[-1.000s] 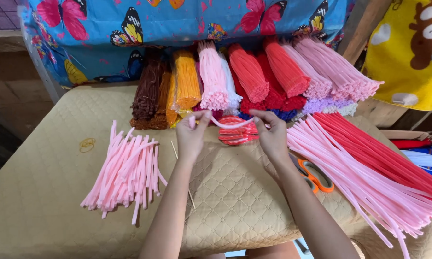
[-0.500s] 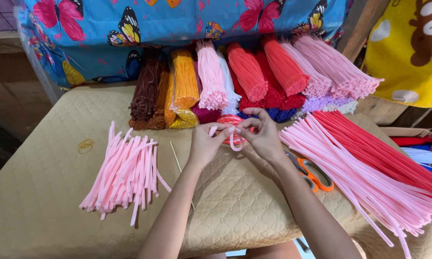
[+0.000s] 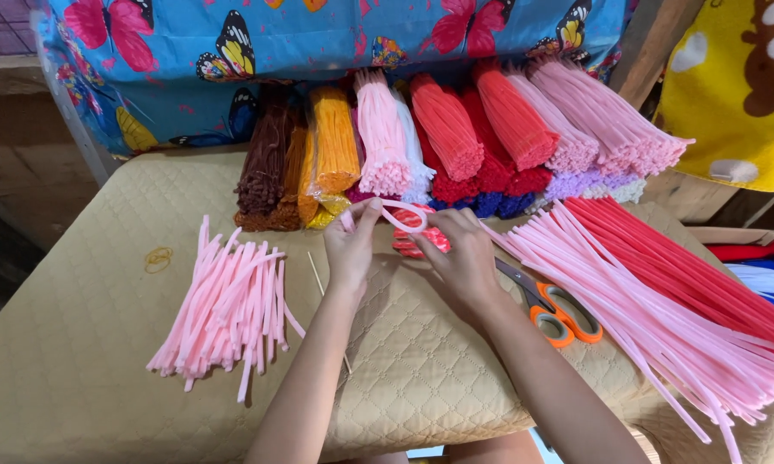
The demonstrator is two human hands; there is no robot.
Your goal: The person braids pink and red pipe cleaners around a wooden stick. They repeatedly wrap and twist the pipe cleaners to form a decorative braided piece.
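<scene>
My left hand (image 3: 353,249) and my right hand (image 3: 463,258) are close together over the middle of the quilted tan cushion (image 3: 86,361), both pinched on the same pale pink pipe cleaner (image 3: 396,210). The left fingertips grip one end of it, raised, and the stem bends in a loop across to my right fingers, which close on the other part. The loop hangs just above a small red bundle of folded pipe cleaners (image 3: 421,241) that lies on the cushion, partly hidden behind my right hand; I cannot tell if the pink stem touches it.

To the left of my left forearm lies a loose heap of short pink pipe cleaners (image 3: 224,309), fanned out on the cushion. A thin wooden stick (image 3: 316,277) lies between that heap and my left wrist. Further left, near the cushion's edge, sits a rubber band (image 3: 157,258).

Just beside my right wrist lie orange-handled scissors (image 3: 552,308), blades shut and pointing toward my hand. Past them stretches a long spread of pink pipe cleaners (image 3: 662,318), and against it, farther right, long red pipe cleaners (image 3: 705,266).

Along the far edge stand thick bundles of pipe cleaners: brown (image 3: 262,163), orange (image 3: 334,142), light pink (image 3: 383,146), red (image 3: 445,129) and more pink (image 3: 602,120). Behind them hangs a blue butterfly-print cloth (image 3: 318,34).
</scene>
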